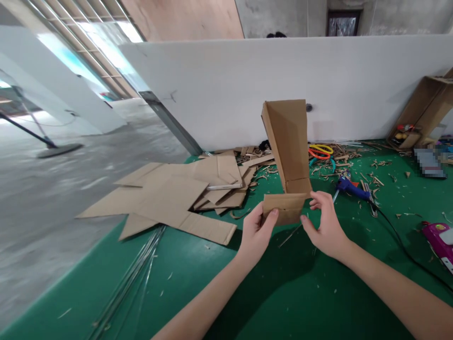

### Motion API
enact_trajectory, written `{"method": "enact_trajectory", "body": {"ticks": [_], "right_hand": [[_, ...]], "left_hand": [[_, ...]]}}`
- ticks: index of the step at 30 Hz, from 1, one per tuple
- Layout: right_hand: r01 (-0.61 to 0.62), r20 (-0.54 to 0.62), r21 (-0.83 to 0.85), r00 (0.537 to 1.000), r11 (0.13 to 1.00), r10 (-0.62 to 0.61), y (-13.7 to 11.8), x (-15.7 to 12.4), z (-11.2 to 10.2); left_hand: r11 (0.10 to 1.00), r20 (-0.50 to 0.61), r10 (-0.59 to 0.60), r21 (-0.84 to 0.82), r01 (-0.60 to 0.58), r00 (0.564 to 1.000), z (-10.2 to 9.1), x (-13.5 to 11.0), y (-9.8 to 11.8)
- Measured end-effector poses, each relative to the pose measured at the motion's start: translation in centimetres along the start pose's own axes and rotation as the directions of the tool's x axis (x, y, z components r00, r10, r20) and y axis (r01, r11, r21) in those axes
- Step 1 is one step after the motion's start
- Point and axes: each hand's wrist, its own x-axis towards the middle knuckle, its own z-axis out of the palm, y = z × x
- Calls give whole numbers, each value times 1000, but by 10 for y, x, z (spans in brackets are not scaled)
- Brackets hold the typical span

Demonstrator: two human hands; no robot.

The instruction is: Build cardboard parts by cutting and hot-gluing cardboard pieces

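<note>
My left hand (257, 232) is closed on a small folded piece of cardboard (285, 202), thumb on the near face. At the piece's right edge, my right hand (324, 225) has its thumb and fingers apart; a fingertip is close to the cardboard's upper corner, and whether it touches I cannot tell. Directly behind stands a tall, narrow cardboard box form (289, 137) with its open side toward me, its lower end partly hidden by the held piece. A blue glue gun (353, 189) with a black cord lies to the right of my right hand.
Flat cardboard sheets (170, 189) are piled at left on the green table (198, 274), above a bundle of thin clear strips (130, 283). Coloured rings (320, 152) and scraps lie along the white partition (219, 89). A purple tool (439, 241) sits at the right edge.
</note>
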Motion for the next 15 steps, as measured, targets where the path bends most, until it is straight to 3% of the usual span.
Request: {"method": "enact_trajectory", "body": {"ticks": [3,6,8,10,13,15], "right_hand": [[-131,64,87,990,988,126,7,2,3],[-186,130,90,976,978,174,5,6,0],[-181,77,74,982,981,175,4,10,-6],[-182,-41,68,982,981,185,7,14,-14],[-201,-245,130,942,971,228,16,21,-25],[-201,-324,199,911,959,257,24,24,-30]], "left_hand": [[1000,82,-1,30,-2,997,0,-1,0],[999,133,10,38,-15,991,2,1,-3],[997,137,20,71,-30,990,3,3,-5],[971,148,46,224,-79,988,3,3,-7],[785,323,83,562,-262,943,2,-1,-8],[630,509,59,648,-427,859,2,-3,-7]]}}
